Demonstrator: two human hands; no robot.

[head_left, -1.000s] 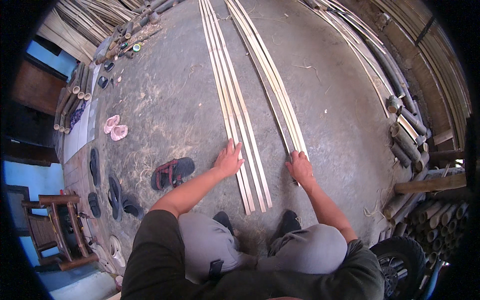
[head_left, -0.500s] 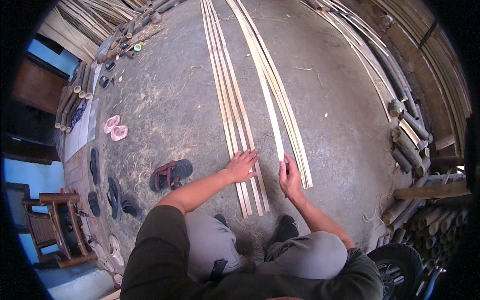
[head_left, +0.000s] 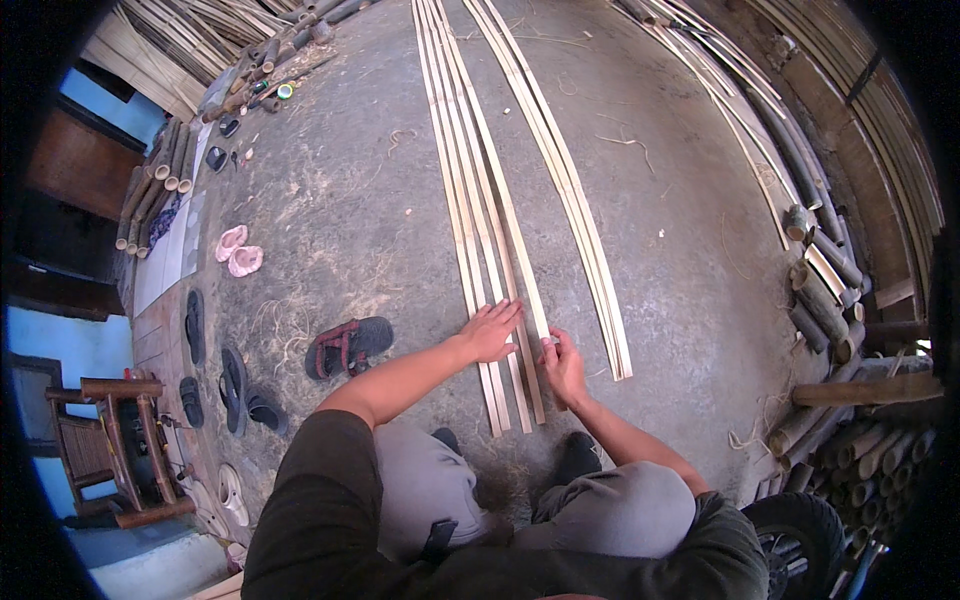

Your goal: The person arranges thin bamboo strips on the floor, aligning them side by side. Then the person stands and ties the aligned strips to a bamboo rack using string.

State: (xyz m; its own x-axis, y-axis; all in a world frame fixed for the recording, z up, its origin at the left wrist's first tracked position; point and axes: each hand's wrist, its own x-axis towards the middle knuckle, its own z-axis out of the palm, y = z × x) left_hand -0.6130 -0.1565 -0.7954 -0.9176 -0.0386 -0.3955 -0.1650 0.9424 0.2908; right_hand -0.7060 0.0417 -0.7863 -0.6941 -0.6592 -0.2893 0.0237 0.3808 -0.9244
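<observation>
The left hand [head_left: 492, 330], open with fingers extended, lies palm down across a row of long, narrow, pale-tan bamboo strips [head_left: 464, 250] on the grey concrete floor [head_left: 680, 300]. The right hand [head_left: 565, 372] pinches, between thumb and fingers, the near end of 1 flat, cream-coloured bamboo strip [head_left: 520, 270], just right of the row. A bundle of slender, cream-coloured bamboo strips [head_left: 581, 215] lies farther right, apart from both hands. 1 black-and-red strapped sandal [head_left: 374, 337] rests left of the row.

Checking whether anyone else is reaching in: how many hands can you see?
2: the left hand rests on pale strips; the right hand holds another strip near its end. No others show.
</observation>
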